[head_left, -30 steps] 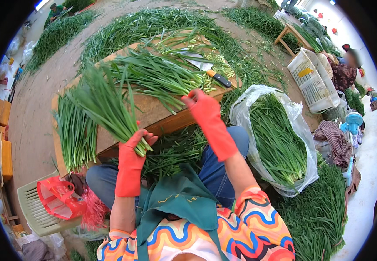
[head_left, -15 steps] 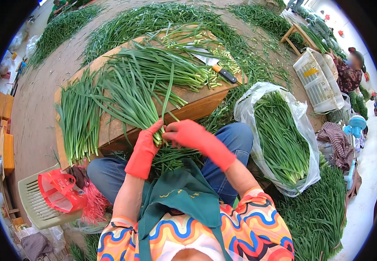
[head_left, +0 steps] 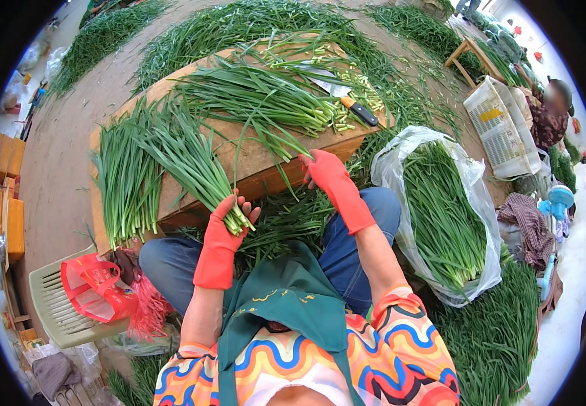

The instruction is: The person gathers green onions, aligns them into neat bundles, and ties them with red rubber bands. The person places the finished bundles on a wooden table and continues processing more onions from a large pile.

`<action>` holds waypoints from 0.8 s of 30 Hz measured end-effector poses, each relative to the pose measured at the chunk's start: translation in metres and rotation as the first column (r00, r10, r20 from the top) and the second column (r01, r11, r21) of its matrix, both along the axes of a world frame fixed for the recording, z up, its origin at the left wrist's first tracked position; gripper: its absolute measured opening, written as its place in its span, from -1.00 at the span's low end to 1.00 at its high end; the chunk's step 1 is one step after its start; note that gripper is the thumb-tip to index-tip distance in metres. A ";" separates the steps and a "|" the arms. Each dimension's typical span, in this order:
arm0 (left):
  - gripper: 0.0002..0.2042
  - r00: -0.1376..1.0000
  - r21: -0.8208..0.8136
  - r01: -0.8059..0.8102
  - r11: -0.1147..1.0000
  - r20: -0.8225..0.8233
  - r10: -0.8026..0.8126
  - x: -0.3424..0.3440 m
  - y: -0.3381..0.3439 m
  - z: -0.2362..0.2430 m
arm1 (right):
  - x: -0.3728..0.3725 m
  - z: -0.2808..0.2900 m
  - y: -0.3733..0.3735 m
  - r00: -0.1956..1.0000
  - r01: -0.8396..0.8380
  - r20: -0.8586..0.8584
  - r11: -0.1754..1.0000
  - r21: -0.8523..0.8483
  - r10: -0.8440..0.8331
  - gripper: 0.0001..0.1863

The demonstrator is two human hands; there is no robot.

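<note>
Hands apart again — left hand (head_left: 228, 223) gripping chive bunch (head_left: 188, 159)

Produce-sorting yard: chive heaps (head_left: 252, 20) on ground, crate (head_left: 502, 128), bagged greens (head_left: 441, 210).

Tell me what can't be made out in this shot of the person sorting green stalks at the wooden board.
- Head view: the bundle of stalks has its cut ends inside the left hand, whose grip covers them.
- The knife blade is partly buried under loose stalks.
- The right hand shows its back, so anything under the fingers is hidden.
- The clear plastic bag hides its bottom beneath its greens.
- Picture rim: the co-worker is small and warped.
</note>
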State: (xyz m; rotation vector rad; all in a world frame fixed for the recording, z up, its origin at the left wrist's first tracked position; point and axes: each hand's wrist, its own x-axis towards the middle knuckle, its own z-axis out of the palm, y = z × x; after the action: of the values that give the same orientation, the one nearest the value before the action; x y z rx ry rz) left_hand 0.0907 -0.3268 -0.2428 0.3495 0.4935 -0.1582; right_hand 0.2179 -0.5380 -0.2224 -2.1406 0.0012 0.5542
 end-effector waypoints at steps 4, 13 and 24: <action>-0.73 0.967 -0.050 0.058 0.997 0.253 -0.043 0.010 -0.001 0.018 | 0.013 -0.018 0.017 0.888 0.046 0.442 0.933 -0.357 0.125 -0.69; -0.72 0.992 0.092 0.107 0.990 0.054 -0.113 -0.002 0.009 -0.017 | -0.002 0.036 0.026 0.982 -0.178 -0.063 0.984 0.009 0.178 -0.67; -0.88 0.994 0.003 0.066 0.998 -0.091 -0.065 -0.008 -0.005 -0.008 | -0.040 0.018 0.027 0.993 -0.121 0.020 0.991 0.065 0.120 -0.70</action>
State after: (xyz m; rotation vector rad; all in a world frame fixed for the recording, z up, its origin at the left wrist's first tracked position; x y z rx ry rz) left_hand 0.0829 -0.3314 -0.2506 0.3660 0.5724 -0.2371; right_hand 0.1784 -0.5107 -0.2044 -2.0902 -0.1543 0.5990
